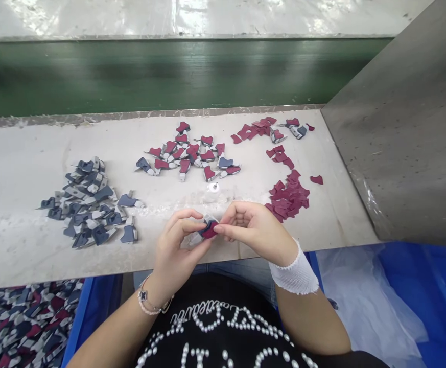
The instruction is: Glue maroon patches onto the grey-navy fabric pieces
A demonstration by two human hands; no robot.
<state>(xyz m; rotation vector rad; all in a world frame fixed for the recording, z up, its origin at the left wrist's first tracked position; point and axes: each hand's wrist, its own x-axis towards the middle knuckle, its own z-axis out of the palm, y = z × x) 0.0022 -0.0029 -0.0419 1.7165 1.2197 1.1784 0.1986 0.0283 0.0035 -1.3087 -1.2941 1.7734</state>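
Observation:
My left hand (177, 245) grips a small grey and navy plastic part (206, 223) between thumb and fingers, just above the front of the table. A dark red, flat shaped piece (209, 231) lies against the face of that part. With thumb and forefinger, my right hand (255, 230) pinches the edge of this red piece. Left of my hands is a heap of navy and grey parts (92, 204). Farther back, several similar parts (186, 151) mostly carry red faces. Loose red pieces (289, 197) form a pile to the right.
The white worktable (23, 204) ends at a green belt (149, 76) behind. A grey metal panel (410, 122) stands on the right. Below left, a blue bin (77, 322) holds many mixed parts. Clear plastic sheeting (360, 301) lies in blue at lower right.

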